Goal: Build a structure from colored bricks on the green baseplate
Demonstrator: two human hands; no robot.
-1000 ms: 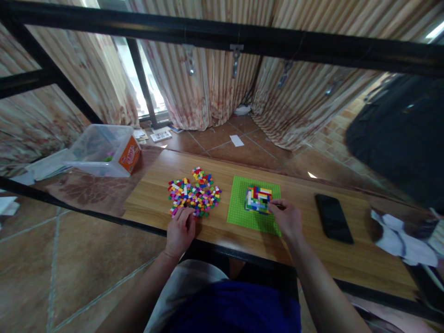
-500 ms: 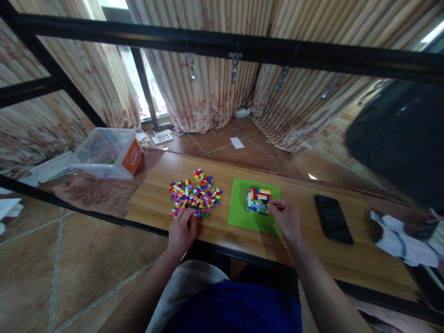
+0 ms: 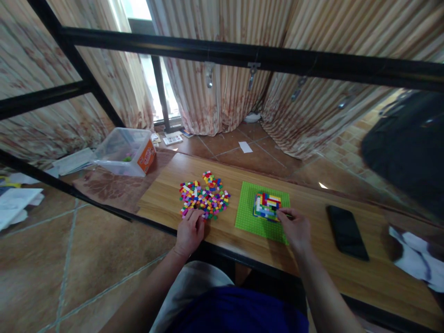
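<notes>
A pile of small coloured bricks (image 3: 204, 200) lies on the wooden table (image 3: 312, 259). My left hand (image 3: 190, 231) rests at the pile's near edge, fingers curled and touching the nearest bricks. To the right lies a green baseplate (image 3: 248, 217) carrying a low multicoloured brick build (image 3: 266, 205). My right hand (image 3: 297, 227) sits at the build's near right corner, its fingertips pinched against the build; whether a brick is between them is too small to tell.
A black phone (image 3: 347, 232) lies flat to the right of the baseplate. A white cloth (image 3: 414, 256) sits at the far right. A clear plastic box (image 3: 125, 151) with an orange label stands at the back left. A black metal frame (image 3: 243, 48) crosses above.
The view has shifted, so everything sits slightly right and lower in the picture. Both hands keep their places at the brick pile and the build.
</notes>
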